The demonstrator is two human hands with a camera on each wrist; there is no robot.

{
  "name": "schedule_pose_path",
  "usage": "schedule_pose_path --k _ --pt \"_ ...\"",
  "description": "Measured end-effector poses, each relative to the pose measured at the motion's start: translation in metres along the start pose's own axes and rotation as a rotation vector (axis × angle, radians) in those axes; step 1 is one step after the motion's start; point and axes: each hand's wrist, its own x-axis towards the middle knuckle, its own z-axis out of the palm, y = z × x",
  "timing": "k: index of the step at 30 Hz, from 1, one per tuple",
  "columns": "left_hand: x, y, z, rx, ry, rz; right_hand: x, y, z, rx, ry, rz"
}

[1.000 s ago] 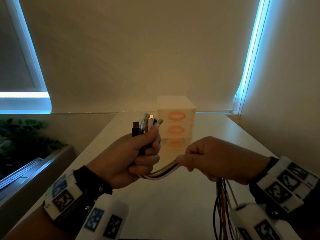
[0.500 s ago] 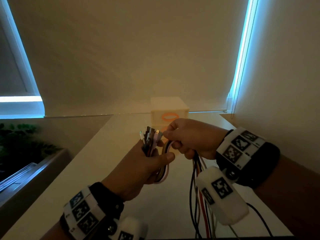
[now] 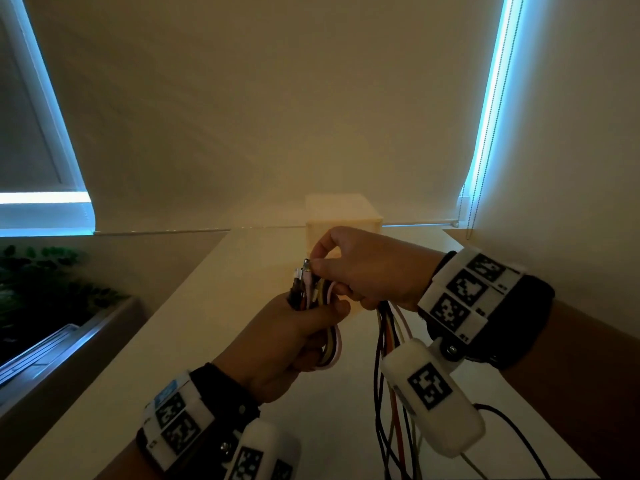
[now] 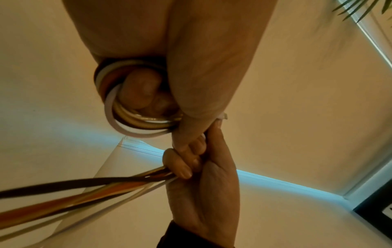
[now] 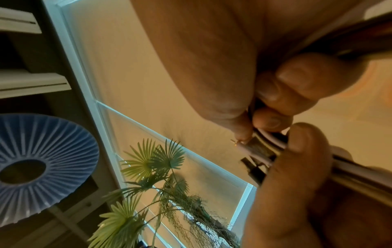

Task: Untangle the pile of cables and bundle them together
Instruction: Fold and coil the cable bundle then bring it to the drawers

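My left hand [image 3: 294,336] grips a bunch of cables [image 3: 330,351] in white, black, orange and beige, with their plug ends [image 3: 304,282] sticking up above the fist. The cables loop once round the left fingers, as the left wrist view shows at the loop [image 4: 131,120]. My right hand [image 3: 360,268] sits just above and behind the left hand, its fingers curled round the same cables near the plugs. From the right hand the loose cable lengths [image 3: 388,368] hang down to the table. In the right wrist view the right fingers [image 5: 297,94] pinch the cables beside the left thumb [image 5: 292,164].
A pale set of small drawers [image 3: 341,216] stands at the back of the white table [image 3: 207,323], partly hidden behind the right hand. Window blinds close the back and right. A planter with green leaves [image 3: 41,285] lies to the left.
My right hand has carried the cables up and over from the right, to sit above the left fist, laying a loop round the left fingers. The left hand has turned slightly and stayed gripping.
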Motion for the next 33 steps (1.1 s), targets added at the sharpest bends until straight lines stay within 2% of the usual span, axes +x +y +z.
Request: schedule_pose_path --k 3,9,12,16,22,25,27,30,33 --pt "0.003 0.002 0.002 0.051 0.072 -0.021 0.005 0.002 0.002 0.000 0.021 -0.010" --pt "0.009 0.006 0.002 0.240 0.117 -0.038 0.012 0.003 -0.006 -0.001 -0.071 0.046" --pt "0.007 0.008 0.003 0.051 0.010 -0.038 0.012 0.006 -0.010 0.082 -0.119 0.021" --pt "-0.002 0.008 -0.002 -0.162 -0.193 -0.114 0.007 0.013 -0.019 0.203 -0.332 -0.025" --pt "-0.006 0.011 -0.017 -0.353 -0.336 -0.132 -0.017 0.055 -0.023 0.379 -0.432 -0.020" --pt "-0.005 0.012 -0.032 -0.427 -0.352 -0.112 -0.037 0.084 -0.012 0.470 -0.502 0.053" --pt "-0.005 0.008 -0.039 -0.482 -0.359 -0.112 -0.044 0.085 -0.006 0.552 -0.414 0.074" --pt "-0.006 0.002 -0.039 -0.540 -0.379 -0.104 -0.045 0.067 -0.006 0.676 -0.186 -0.001" --pt "-0.008 0.000 -0.027 -0.536 -0.364 -0.090 -0.041 0.043 -0.005 0.805 -0.088 -0.024"
